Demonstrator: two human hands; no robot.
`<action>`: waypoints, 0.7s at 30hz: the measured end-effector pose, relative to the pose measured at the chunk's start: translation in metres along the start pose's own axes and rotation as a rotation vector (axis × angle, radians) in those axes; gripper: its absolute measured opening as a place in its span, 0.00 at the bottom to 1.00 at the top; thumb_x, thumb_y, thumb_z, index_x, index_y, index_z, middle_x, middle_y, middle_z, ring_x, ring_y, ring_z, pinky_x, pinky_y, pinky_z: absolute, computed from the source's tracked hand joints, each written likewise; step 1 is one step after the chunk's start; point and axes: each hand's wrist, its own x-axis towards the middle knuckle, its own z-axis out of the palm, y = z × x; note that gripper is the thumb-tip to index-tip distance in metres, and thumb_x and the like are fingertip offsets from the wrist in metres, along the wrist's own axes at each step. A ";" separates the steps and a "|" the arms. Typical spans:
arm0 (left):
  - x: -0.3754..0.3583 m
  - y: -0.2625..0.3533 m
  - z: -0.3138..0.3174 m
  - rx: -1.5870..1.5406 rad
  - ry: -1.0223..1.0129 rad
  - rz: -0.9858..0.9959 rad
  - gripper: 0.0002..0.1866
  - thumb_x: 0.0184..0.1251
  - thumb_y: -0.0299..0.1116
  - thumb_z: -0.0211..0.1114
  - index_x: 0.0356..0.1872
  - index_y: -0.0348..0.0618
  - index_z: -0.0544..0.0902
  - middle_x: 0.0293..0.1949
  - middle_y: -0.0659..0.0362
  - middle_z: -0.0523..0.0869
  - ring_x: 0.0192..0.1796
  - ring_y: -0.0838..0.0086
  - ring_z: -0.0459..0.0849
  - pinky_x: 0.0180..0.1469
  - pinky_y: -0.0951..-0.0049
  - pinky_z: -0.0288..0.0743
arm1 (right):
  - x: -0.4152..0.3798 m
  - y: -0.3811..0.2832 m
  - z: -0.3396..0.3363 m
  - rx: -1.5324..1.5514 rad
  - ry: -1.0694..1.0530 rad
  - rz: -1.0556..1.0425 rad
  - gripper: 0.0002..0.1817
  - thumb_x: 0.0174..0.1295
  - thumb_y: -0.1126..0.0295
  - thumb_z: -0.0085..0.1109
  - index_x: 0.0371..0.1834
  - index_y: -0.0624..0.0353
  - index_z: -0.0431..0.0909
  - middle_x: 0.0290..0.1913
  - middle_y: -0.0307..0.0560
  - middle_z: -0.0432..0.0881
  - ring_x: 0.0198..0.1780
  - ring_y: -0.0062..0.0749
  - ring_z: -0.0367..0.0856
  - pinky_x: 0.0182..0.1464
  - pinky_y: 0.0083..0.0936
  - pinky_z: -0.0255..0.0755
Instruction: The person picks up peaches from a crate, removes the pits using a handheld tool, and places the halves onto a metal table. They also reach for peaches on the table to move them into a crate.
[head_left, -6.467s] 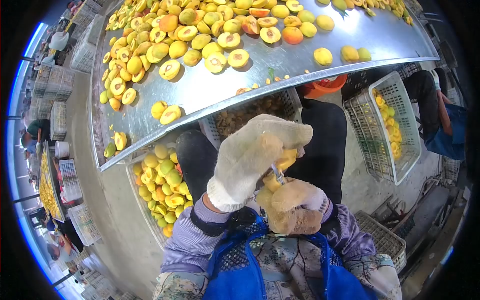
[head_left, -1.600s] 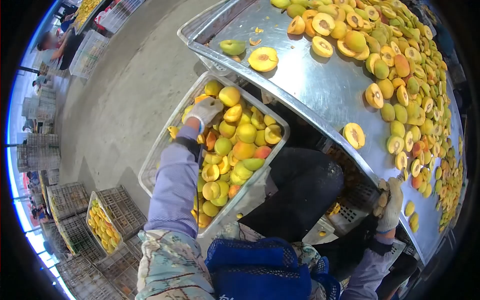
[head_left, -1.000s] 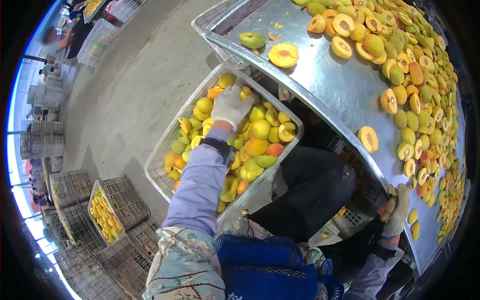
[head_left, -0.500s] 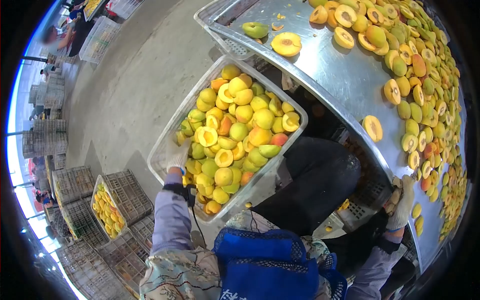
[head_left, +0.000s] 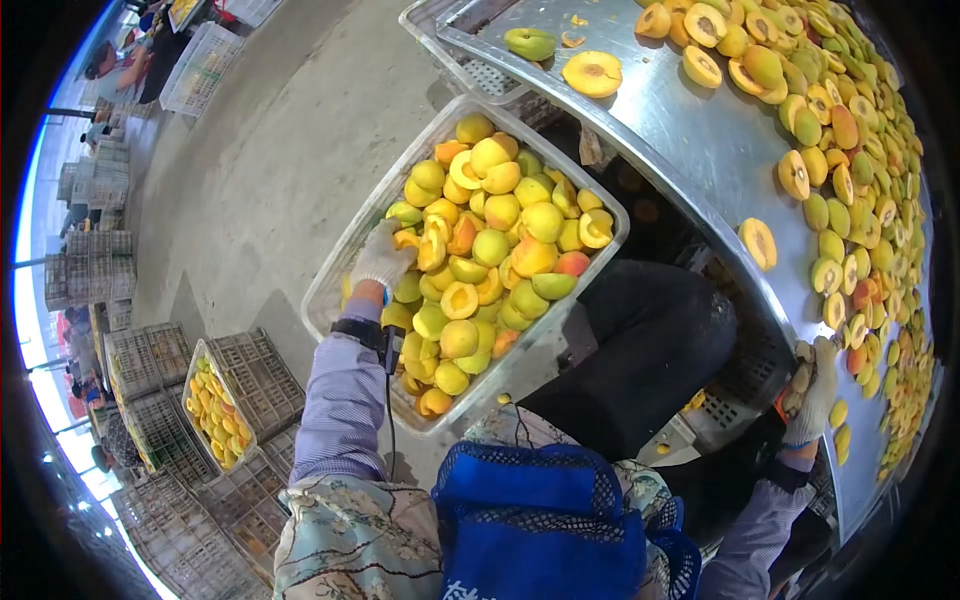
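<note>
The left hand (head_left: 383, 258) is resting on fruit (head_left: 490, 247) inside a pale crate (head_left: 325, 298); whether it is gripping any, I cannot tell. The right hand (head_left: 815, 390) is resting, curled, beside the metal table (head_left: 650, 110), any hold unclear. Halved fruit (head_left: 757, 243) is lying across the table; farther off, slatted crates (head_left: 148, 360) are standing stacked.

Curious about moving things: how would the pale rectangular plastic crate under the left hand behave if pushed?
The pale plastic crate probably feels heavy, full of yellow fruit. Its straight rim suggests stiffness. Rounded fruit on top might roll.
</note>
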 end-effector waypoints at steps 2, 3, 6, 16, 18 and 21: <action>-0.004 0.020 -0.012 0.025 -0.147 -0.038 0.27 0.61 0.41 0.63 0.63 0.47 0.74 0.58 0.46 0.80 0.57 0.51 0.80 0.60 0.60 0.72 | 0.007 0.003 -0.008 -0.045 -0.057 0.000 0.10 0.70 0.61 0.56 0.38 0.55 0.75 0.29 0.40 0.83 0.14 0.13 0.67 0.14 0.11 0.57; -0.008 0.025 -0.014 0.013 0.097 -0.016 0.26 0.63 0.38 0.61 0.63 0.47 0.74 0.60 0.46 0.79 0.60 0.52 0.79 0.62 0.60 0.71 | 0.011 0.007 -0.008 -0.041 -0.052 0.000 0.10 0.70 0.61 0.56 0.38 0.55 0.75 0.29 0.40 0.83 0.14 0.13 0.67 0.14 0.11 0.57; -0.009 -0.014 0.026 0.302 0.359 0.274 0.25 0.66 0.34 0.57 0.65 0.47 0.73 0.63 0.46 0.76 0.64 0.52 0.74 0.66 0.59 0.68 | 0.015 0.013 -0.007 -0.001 0.024 -0.108 0.10 0.71 0.60 0.55 0.38 0.55 0.76 0.28 0.37 0.82 0.14 0.12 0.65 0.13 0.10 0.56; -0.054 0.037 0.039 -0.065 0.012 0.147 0.48 0.63 0.45 0.64 0.77 0.37 0.47 0.69 0.37 0.66 0.72 0.48 0.65 0.72 0.60 0.59 | 0.006 0.005 -0.003 -0.089 0.014 -0.044 0.12 0.71 0.57 0.54 0.37 0.54 0.77 0.21 0.30 0.75 0.12 0.10 0.63 0.12 0.09 0.53; -0.046 0.039 0.044 -0.106 0.019 0.154 0.48 0.62 0.46 0.65 0.77 0.37 0.48 0.70 0.38 0.65 0.72 0.48 0.64 0.73 0.61 0.58 | 0.006 0.007 -0.006 -0.131 0.025 -0.016 0.13 0.71 0.56 0.54 0.37 0.54 0.77 0.19 0.29 0.74 0.12 0.10 0.62 0.12 0.09 0.53; -0.035 0.048 0.042 -0.235 0.064 0.082 0.44 0.62 0.47 0.64 0.75 0.37 0.56 0.69 0.39 0.67 0.71 0.50 0.66 0.72 0.62 0.60 | 0.007 0.009 -0.002 -0.085 0.008 -0.141 0.13 0.70 0.55 0.55 0.37 0.53 0.77 0.18 0.29 0.72 0.11 0.11 0.62 0.12 0.10 0.53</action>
